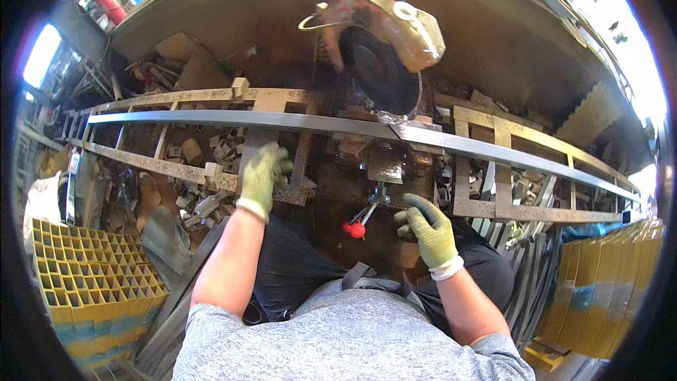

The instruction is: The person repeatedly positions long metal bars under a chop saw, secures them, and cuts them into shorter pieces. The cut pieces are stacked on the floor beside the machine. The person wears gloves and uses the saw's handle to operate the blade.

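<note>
A long grey metal tube lies across the rails from left to right, with a dark slanting line where it passes under the cut-off saw. The saw's dark disc sits above it beneath a worn guard. My left hand, in a yellow-green glove, is just on the near side of the tube with fingers apart and slightly blurred, holding nothing. My right hand, gloved alike, hovers right of a clamp lever with red knobs, fingers loosely bent and apart. It does not touch the lever.
Ladder-like metal rails carry the tube on both sides. Many short offcuts are heaped between and under them. Stacked yellow tubes stand at the near left, a yellow wrapped bundle at the near right. A red cylinder stands far left.
</note>
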The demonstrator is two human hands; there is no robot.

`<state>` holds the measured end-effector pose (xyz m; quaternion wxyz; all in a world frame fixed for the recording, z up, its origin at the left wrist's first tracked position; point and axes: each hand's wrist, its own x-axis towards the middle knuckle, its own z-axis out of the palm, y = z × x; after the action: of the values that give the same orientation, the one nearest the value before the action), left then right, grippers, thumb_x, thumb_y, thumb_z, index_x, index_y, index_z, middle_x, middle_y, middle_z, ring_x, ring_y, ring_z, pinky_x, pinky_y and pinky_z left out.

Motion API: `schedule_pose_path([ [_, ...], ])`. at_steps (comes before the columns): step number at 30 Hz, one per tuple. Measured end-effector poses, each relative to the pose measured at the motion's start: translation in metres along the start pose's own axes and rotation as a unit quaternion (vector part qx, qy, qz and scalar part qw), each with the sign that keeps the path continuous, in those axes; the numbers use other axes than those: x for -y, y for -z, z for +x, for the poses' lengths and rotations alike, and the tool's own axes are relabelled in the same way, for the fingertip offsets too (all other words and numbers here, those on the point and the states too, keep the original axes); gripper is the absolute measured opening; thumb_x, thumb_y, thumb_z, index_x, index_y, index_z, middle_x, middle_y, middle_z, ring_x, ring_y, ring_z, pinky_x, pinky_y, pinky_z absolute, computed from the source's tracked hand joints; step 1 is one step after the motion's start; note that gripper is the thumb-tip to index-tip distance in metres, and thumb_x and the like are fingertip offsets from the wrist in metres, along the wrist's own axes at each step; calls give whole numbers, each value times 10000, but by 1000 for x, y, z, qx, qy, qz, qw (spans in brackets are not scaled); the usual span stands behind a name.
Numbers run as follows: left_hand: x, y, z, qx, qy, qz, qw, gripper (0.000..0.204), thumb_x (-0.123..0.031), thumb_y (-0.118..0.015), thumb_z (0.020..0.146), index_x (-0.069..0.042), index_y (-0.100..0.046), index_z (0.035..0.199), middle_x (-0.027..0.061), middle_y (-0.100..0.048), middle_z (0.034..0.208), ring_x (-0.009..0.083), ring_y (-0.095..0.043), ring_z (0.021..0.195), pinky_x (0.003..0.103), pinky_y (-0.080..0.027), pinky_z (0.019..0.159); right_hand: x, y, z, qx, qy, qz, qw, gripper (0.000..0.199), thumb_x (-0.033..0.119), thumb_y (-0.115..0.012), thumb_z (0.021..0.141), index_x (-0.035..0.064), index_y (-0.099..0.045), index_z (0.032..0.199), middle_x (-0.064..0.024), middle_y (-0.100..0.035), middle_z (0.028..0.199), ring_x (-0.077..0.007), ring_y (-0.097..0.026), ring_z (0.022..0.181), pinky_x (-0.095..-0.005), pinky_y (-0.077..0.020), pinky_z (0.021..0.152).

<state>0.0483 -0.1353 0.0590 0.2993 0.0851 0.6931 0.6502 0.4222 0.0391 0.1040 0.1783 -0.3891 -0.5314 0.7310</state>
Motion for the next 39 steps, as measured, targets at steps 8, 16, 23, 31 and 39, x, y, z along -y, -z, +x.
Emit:
schedule_pose_path([
  [8,61,-55,148,-110,158,-347,918,369,-442,-960,1027,-171,-778,1199,42,-800,988,203,-759,776,309,-487,530,-30,-43,-16,68,42,-12,997,451,163,-694,1228,-42,-648,1627,-154,-863,1294,-173,-818,1101,-336,-653,1024],
  [16,13,-51,91,-105,93,-292,946,287,-330,-952,1030,-127,-784,1144,-3,-706,889,153,-631,720,321,-517,602,8,-64,-11,-19,221,-260,940,540,70,-818,1084,7,-689,1604,-173,-838,1399,-276,-822,1251,-374,-632,1111],
  [23,46,-21,8,79,179,-348,917,403,-186,-1006,969,-125,-773,1293,50,-820,1119,255,-768,851,446,-643,787,49,-115,83,-40,427,-626,651,673,268,-929,893,73,-730,1506,-194,-731,1548,-437,-652,1471,-579,-498,1244],
  [31,31,86,89,-160,-6,-540,827,348,-403,-783,1140,-61,-732,1174,133,-807,1119,326,-781,1030,547,-664,982,-1,-90,83,-21,315,-623,716,682,255,-937,862,116,-737,1500,-151,-798,1390,-391,-728,1301,-550,-551,1150],
  [39,-5,58,36,35,-201,-505,838,403,-445,-811,1122,-53,-724,1160,83,-765,1011,286,-737,1009,545,-634,1064,20,-33,99,-79,462,-567,677,715,179,-942,759,123,-754,1447,-112,-789,1423,-359,-737,1346,-546,-557,1176],
])
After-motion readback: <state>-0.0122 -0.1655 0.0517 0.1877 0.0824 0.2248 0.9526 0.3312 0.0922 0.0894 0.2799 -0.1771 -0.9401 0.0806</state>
